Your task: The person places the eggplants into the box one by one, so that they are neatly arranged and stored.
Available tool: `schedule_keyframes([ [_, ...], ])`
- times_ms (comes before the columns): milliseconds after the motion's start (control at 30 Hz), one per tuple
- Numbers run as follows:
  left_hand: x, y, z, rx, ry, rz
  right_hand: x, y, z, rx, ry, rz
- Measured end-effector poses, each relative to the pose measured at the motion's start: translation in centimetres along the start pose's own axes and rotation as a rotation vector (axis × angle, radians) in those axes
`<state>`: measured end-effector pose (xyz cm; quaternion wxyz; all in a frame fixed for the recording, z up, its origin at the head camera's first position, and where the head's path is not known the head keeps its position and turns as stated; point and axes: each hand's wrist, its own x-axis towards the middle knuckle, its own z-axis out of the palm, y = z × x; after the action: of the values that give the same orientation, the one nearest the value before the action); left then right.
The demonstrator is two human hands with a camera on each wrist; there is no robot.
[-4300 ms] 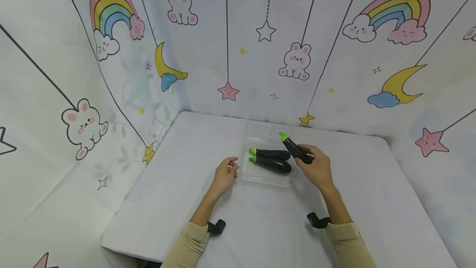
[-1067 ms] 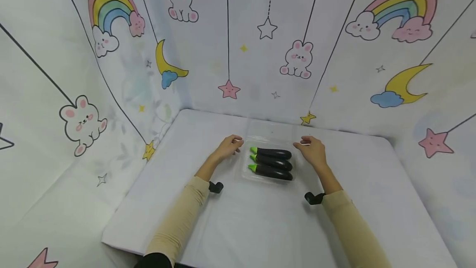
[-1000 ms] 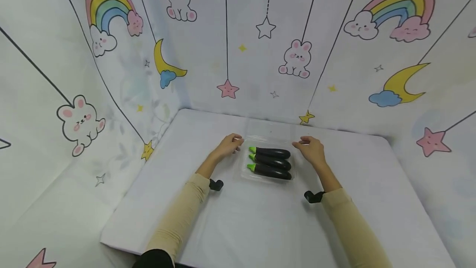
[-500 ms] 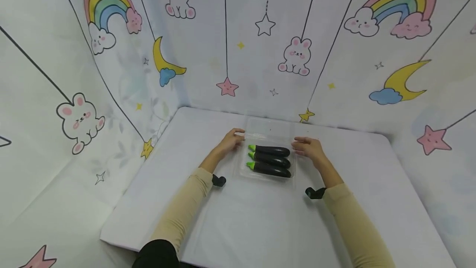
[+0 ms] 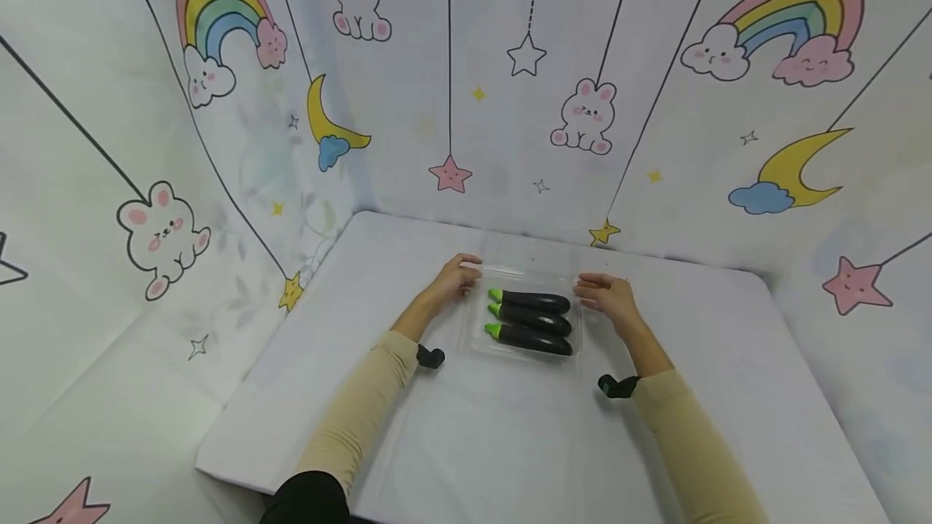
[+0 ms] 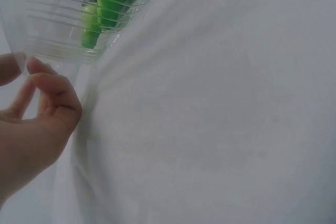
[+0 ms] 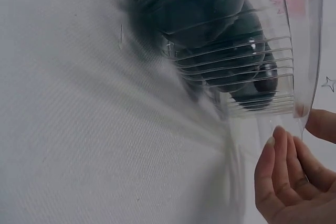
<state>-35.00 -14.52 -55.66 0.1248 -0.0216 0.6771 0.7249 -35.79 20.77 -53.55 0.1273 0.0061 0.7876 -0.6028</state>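
Note:
Three eggplants (image 5: 535,319), dark with green stem ends, lie side by side in a clear plastic container (image 5: 476,338), stems pointing left. Behind them its clear lid (image 5: 523,250) is folded back. At the left back corner my left hand (image 5: 449,281) pinches the container's edge; in the left wrist view, thumb and fingers of this hand (image 6: 44,108) meet on either side of the clear plastic, near the green stems (image 6: 107,3). My right hand (image 5: 610,297) pinches the opposite corner. The right wrist view has the rim between thumb and fingers of that hand (image 7: 294,177), beside the eggplants' rounded ends (image 7: 194,3).
A white cloth covers the table (image 5: 502,435), whose back edge meets a printed curtain (image 5: 495,128) with rabbits, stars and rainbows. Black wrist cameras (image 5: 431,357) sit on both forearms. A black rounded shape (image 5: 309,500) overlaps the left sleeve at the bottom.
Earlier my right hand held one eggplant above the container; now that eggplant lies inside with the other two. Both hands have since come to the container's back corners and taken hold of its edge.

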Motion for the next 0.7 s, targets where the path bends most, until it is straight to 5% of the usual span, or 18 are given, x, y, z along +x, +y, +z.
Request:
schedule_keyframes([
  [433, -0.4, -0.2, -0.3, -0.042, -0.025, -0.012, -0.8, 0.4, 0.1, -0.015, 0.018, 0.007],
  [700, -0.8, -0.3, -0.1, -0.050, -0.028, 0.003, -0.8, 1.0, 0.3, 0.063, -0.003, -0.040],
])
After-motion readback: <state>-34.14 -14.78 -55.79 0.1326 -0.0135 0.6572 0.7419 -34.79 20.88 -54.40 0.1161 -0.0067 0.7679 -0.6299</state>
